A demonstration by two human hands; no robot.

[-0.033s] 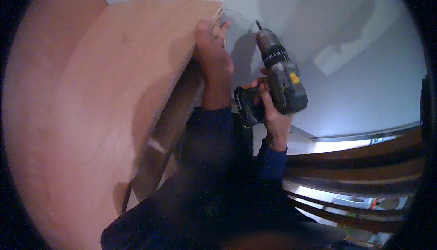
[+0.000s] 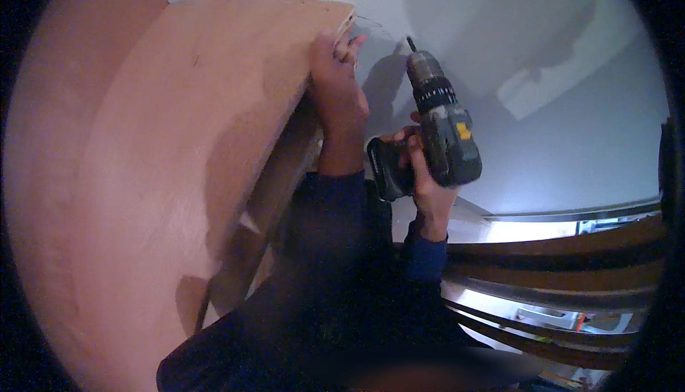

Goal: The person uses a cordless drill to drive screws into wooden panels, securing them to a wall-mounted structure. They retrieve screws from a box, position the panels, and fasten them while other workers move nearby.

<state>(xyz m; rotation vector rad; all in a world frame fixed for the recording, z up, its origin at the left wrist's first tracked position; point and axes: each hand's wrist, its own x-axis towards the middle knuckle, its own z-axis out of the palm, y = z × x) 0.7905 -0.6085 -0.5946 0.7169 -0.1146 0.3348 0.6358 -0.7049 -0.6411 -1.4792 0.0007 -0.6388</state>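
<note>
My right hand [image 2: 432, 188] is wrapped around the grip of a dark cordless drill [image 2: 449, 142] with a yellow patch on its body. A short dark bit [image 2: 411, 43] sticks out of the chuck toward the pale wall, above and to the right of my left hand. Whether the bit touches the wall I cannot tell. My left hand [image 2: 339, 85] is closed at the edge of a large light wooden panel [image 2: 164, 121], close to its far corner. Its fingers curl by the layered end of the panel. Anything small between the fingertips is too blurred to make out.
A pale wall [image 2: 571, 135] rises ahead, with shadows of my arms and the drill on it. Another wooden board [image 2: 78, 49] stands at the far left. Dark wooden slats [image 2: 556, 267] cross the lower right, with bright clutter behind them. A dark board [image 2: 264, 199] lies beneath the panel.
</note>
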